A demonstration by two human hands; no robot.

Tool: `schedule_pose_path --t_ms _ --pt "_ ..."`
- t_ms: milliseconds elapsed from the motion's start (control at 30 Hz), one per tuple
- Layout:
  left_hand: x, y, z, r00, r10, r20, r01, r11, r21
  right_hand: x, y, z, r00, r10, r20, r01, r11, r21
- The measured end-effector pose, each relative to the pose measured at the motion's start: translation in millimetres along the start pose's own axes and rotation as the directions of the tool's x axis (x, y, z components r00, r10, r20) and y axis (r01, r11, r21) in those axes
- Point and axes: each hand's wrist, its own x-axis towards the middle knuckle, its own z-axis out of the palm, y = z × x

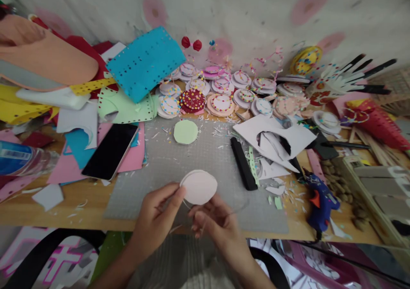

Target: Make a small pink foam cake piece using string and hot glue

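Note:
My left hand (pixel 162 208) pinches the left edge of a white oval foam disc (pixel 200 187) between thumb and fingers; a second layer shows along its upper left rim. Below the disc, my right hand (pixel 218 220) has its fingers curled together near the lower edge. A thin strand runs by the right fingers, but what they grip is too small to make out. Beyond both hands, a pale green disc (pixel 185 132) lies on the grey cutting mat (pixel 153 152). To the right rests a black cutter (pixel 243 164) beside a thin green strip.
Several decorated round foam pieces (pixel 192 100) line the back. At right are a blue glue gun (pixel 321 203) and white foam offcuts (pixel 291 137). A phone (pixel 110 151), a water bottle (pixel 22 157) and a blue foam sheet (pixel 147 62) are at left.

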Motion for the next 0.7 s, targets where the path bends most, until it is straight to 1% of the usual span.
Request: schedule_pose_path --t_ms 67,100,133,167,200,267,333,433,533,700 --pt "2.6 -0.7 -7.5 0.998 -0.020 -0.062 0.020 1.000 0.009 -4.4 -5.7 -11.1 0.987 -0.020 0.158 0.035 0.995 -0.093" --pt "4.4 -1.1 -12.0 0.998 -0.029 -0.059 0.029 1.000 0.009 -6.3 -10.3 -17.6 0.975 -0.009 0.223 0.042 0.989 -0.141" --pt "6.2 -1.4 -16.5 0.999 -0.031 -0.040 0.031 0.999 0.008 -7.6 -15.6 -24.1 0.964 0.007 0.267 0.043 0.982 -0.184" --pt "7.9 -1.5 -20.7 0.999 -0.029 -0.017 0.030 1.000 0.007 -8.3 -21.2 -30.0 0.962 0.003 0.274 0.057 0.976 -0.209" --pt "9.2 -1.4 -24.2 1.000 -0.024 0.007 0.024 1.000 0.006 -8.1 -26.5 -34.8 0.968 -0.016 0.251 0.075 0.970 -0.230" --pt "10.4 0.1 -28.6 0.999 -0.022 0.040 0.022 1.000 -0.002 -5.3 -34.8 -39.5 0.984 -0.092 0.154 0.130 0.957 -0.259" --pt "9.7 3.4 -29.6 0.997 -0.038 0.073 0.039 0.999 -0.018 -0.5 -39.0 -37.4 0.988 -0.137 0.071 0.151 0.948 -0.279" --pt "7.7 10.2 -28.0 0.989 -0.074 0.125 0.078 0.997 -0.021 6.6 -40.0 -26.2 0.995 -0.092 0.024 0.095 0.963 -0.253" --pt "7.6 15.0 -26.8 0.988 -0.073 0.135 0.075 0.997 -0.010 10.1 -39.2 -16.3 0.999 -0.034 -0.001 0.033 0.976 -0.213" --pt "10.2 15.1 -27.2 0.986 -0.035 0.160 0.022 0.996 0.082 10.4 -36.5 -16.6 0.999 0.001 -0.032 -0.008 0.977 -0.211"
